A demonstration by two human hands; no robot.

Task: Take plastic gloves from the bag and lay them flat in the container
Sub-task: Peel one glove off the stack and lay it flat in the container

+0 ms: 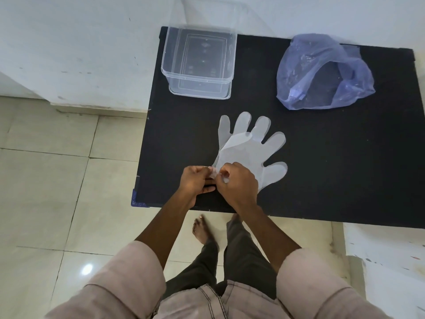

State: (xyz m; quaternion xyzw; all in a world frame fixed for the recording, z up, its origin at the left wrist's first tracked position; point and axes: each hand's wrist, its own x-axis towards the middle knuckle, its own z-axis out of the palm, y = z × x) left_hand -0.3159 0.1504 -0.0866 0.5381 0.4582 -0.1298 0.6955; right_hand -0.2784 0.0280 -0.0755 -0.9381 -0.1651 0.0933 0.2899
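Clear plastic gloves lie spread on the black table, fingers pointing away from me; two layers seem to overlap, slightly fanned. My left hand and my right hand meet at the cuff end near the table's front edge, both pinching the thin plastic there. A clear rectangular container stands at the table's far left corner with nothing visible inside. A crumpled bluish plastic bag lies at the far right, its mouth open toward me.
The table stands against a white wall. Beige floor tiles spread to the left and below. My legs and a bare foot are under the table's front edge. A white surface sits at the lower right.
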